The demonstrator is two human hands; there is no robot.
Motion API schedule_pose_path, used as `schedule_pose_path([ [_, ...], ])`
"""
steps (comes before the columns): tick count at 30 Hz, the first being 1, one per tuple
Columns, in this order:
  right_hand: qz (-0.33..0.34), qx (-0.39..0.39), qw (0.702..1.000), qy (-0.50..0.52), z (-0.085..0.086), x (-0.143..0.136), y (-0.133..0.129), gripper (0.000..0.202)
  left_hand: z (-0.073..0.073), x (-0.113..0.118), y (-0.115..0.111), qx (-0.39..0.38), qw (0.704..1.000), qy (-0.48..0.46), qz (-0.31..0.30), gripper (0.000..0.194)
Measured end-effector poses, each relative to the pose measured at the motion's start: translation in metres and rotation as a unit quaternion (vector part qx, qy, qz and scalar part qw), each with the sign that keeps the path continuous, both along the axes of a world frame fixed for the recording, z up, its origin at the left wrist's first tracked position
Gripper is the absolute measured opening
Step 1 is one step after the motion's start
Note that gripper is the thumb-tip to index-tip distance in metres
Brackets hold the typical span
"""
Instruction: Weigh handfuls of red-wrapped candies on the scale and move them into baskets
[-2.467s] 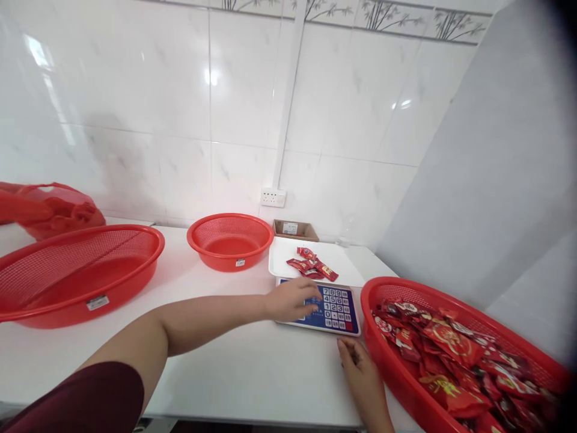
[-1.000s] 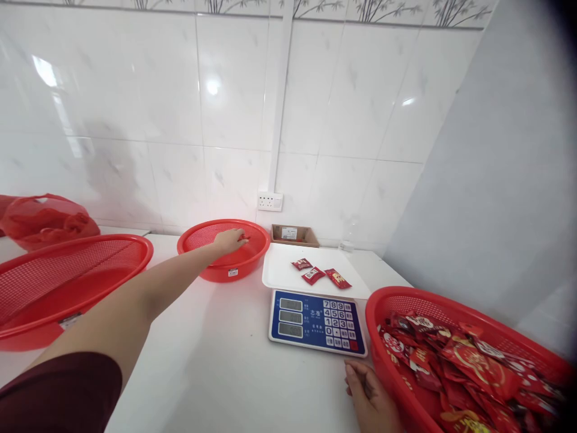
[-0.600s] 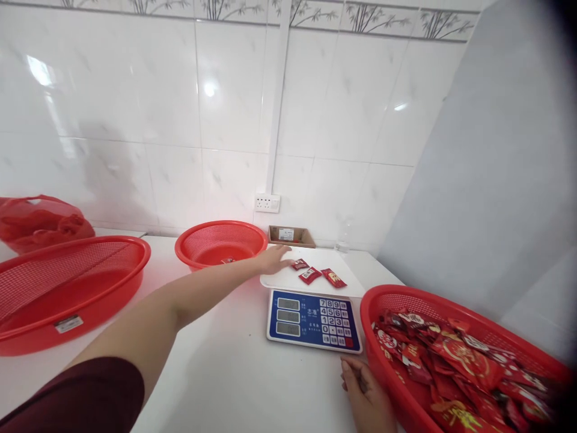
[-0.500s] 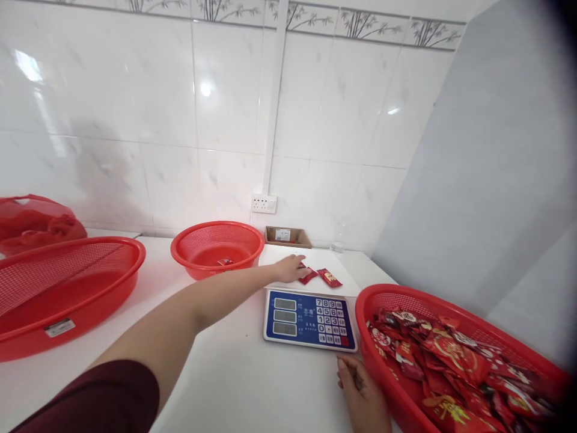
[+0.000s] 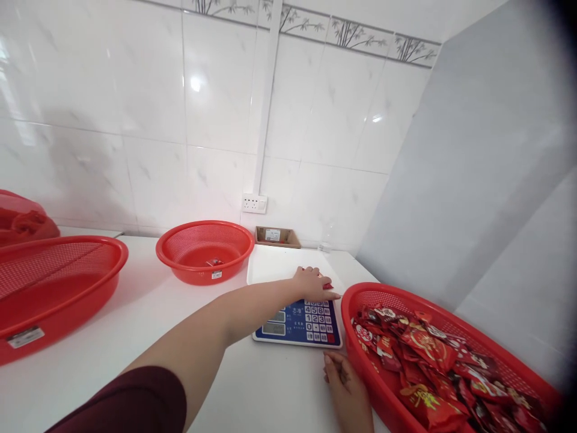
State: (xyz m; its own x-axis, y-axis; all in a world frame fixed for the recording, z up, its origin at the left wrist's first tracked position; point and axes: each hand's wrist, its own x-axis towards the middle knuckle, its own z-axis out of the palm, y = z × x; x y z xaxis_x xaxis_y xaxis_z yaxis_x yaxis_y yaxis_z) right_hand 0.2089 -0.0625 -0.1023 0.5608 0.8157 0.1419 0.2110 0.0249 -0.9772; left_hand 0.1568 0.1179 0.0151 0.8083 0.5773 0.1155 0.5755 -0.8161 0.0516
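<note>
My left hand (image 5: 312,284) reaches across the scale, palm down over the front of its white weighing plate (image 5: 279,264). Its fingers close over small red wrapped packets (image 5: 328,286), which show only in part beneath them. The thumb sticks out to the right over the scale's blue keypad panel (image 5: 297,325). My right hand (image 5: 347,388) rests on the table in front of the scale, against the side of a red basket (image 5: 356,337). Its fingers are curled in with the thumb against them, and nothing shows in them. That basket holds many red and gold packets (image 5: 433,349).
Behind on the left stands a round red basket (image 5: 205,227) with a few packets in it. A larger red basket (image 5: 67,288) is at far left, near a red bag (image 5: 27,225). A small cardboard box (image 5: 277,237) sits by the tiled wall.
My left hand has moved right and nearer across the weighing plate, now covering the packets that lay in view. The right hand stays by the basket. The view has turned slightly right.
</note>
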Motion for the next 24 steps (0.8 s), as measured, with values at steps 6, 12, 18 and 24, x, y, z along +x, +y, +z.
schedule_pose_path([
  [6, 0.017, -0.003, 1.0, -0.006, -0.004, 0.004, 0.001, 0.033, -0.001, -0.028, -0.009, 0.061, 0.997, 0.0, -0.037, 0.049],
  [12, -0.009, 0.002, 1.0, -0.017, -0.009, 0.005, 0.003, 0.033, 0.007, -0.055, -0.008, 0.058, 0.998, -0.008, -0.025, 0.048],
  [18, -0.009, -0.007, 0.999, -0.037, -0.001, 0.001, 0.001, 0.03, 0.026, -0.107, 0.013, 0.043, 0.995, -0.061, 0.068, 0.049],
  [24, 0.014, -0.045, 0.998, -0.042, 0.0, 0.003, 0.0, 0.026, 0.042, -0.182, 0.046, 0.028, 0.974, -0.092, 0.205, 0.051],
])
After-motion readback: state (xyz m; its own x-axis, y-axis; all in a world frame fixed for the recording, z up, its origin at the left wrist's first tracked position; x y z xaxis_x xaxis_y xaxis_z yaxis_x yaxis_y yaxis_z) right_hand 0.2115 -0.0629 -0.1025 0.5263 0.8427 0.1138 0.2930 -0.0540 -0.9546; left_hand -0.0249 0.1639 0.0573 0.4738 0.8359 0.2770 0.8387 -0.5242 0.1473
